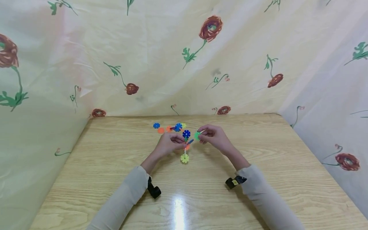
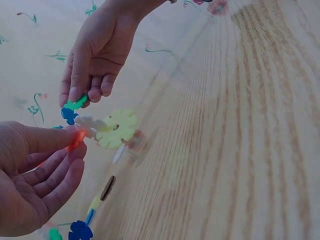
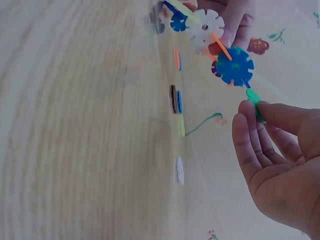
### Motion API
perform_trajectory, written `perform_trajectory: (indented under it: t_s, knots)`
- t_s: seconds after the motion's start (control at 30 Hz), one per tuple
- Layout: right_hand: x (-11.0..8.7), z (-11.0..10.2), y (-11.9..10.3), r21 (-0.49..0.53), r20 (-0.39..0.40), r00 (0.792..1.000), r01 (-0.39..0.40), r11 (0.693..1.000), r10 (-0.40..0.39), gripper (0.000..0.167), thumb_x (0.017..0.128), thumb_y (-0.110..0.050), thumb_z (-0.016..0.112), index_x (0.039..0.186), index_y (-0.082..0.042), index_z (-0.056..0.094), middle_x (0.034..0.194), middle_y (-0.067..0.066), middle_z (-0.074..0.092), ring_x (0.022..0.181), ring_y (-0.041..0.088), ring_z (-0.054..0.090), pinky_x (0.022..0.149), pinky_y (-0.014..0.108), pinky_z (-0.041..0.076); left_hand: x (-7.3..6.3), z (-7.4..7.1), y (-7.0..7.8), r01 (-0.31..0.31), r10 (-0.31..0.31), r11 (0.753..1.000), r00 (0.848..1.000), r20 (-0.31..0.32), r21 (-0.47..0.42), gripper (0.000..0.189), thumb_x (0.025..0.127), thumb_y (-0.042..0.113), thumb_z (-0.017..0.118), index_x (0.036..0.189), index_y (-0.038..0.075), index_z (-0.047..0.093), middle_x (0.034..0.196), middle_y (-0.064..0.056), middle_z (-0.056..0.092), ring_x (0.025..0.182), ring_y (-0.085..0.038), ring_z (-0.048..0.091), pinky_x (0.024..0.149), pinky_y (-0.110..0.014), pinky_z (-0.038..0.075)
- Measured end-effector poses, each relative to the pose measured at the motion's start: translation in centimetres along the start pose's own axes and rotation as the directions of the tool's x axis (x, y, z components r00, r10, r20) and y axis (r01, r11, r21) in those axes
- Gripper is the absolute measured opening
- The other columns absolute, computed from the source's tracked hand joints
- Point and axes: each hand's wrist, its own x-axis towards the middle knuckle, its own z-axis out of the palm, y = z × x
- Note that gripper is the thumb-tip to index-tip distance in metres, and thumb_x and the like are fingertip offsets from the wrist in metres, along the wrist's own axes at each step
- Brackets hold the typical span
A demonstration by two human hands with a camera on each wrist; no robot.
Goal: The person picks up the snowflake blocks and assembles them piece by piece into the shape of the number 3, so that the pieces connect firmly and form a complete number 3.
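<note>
My left hand (image 1: 169, 142) pinches a chain of notched plastic snowflake discs, thumb and fingertips on an orange disc (image 2: 76, 142) beside a white disc (image 3: 206, 27). At the chain's near end is a pale yellow disc (image 1: 185, 158), and a blue disc (image 3: 235, 65) sticks out toward the other hand. Between thumb and index finger, my right hand (image 1: 214, 137) holds a green disc (image 1: 197, 135). In the right wrist view the green disc's edge meets a blue piece at the side of the chain. The left fingers partly hide the chain's middle.
Loose discs lie on the wooden table (image 1: 115, 179) beyond the left hand, among them a blue one (image 1: 156, 125) and an orange one (image 1: 161, 130). A brown disc (image 3: 173, 99) and a white one (image 3: 180, 171) appear edge-on. Flowered cloth (image 1: 161, 64) hangs behind the table.
</note>
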Motion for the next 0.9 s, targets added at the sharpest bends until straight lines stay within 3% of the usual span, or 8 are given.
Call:
perform_trajectory:
  t_s: [0.17,0.33,0.53,0.9]
  knots:
    - [-0.2,0.4,0.0,0.021,0.004,1.000,0.000,1.000,0.000,0.024,0.095,-0.002,0.069,0.117,0.007,0.066,0.097,0.029,0.072,0.079,0.031,0.074,0.072,0.035,0.063,0.1,0.2,-0.1,-0.008,0.008,1.000,1.000,-0.014,0.006,0.016,0.084,0.005,0.083,0.098,0.001,0.076,0.093,-0.012,0.076,0.078,-0.012,0.069,0.073,-0.026,0.060]
    - [-0.3,0.6,-0.1,0.037,-0.001,1.000,0.005,0.999,-0.005,0.024,0.095,-0.001,0.069,0.117,0.009,0.065,0.096,0.032,0.071,0.073,0.016,0.073,0.070,0.031,0.063,0.1,0.3,-0.2,-0.026,0.026,1.000,0.999,-0.019,0.017,0.014,0.085,0.004,0.082,0.097,0.000,0.076,0.093,-0.014,0.076,0.077,-0.012,0.069,0.073,-0.027,0.061]
    - [-0.3,1.1,-0.1,0.057,-0.003,1.000,-0.009,0.998,0.009,0.024,0.095,-0.001,0.069,0.116,0.009,0.066,0.098,0.037,0.069,0.069,0.012,0.071,0.069,0.030,0.063,0.1,0.4,-0.1,-0.036,0.037,0.999,0.999,-0.035,0.023,0.012,0.085,0.003,0.081,0.096,-0.001,0.076,0.093,-0.015,0.076,0.077,-0.012,0.069,0.074,-0.027,0.061]
    - [-0.2,1.8,-0.1,0.075,-0.032,0.999,0.009,0.997,-0.007,0.023,0.093,0.001,0.070,0.113,0.012,0.065,0.090,0.026,0.073,0.066,0.010,0.071,0.066,0.028,0.062,0.1,0.6,0.0,-0.044,0.044,0.999,0.995,-0.094,0.005,0.012,0.082,-0.001,0.083,0.093,-0.001,0.078,0.091,-0.015,0.077,0.075,-0.013,0.072,0.072,-0.029,0.062]
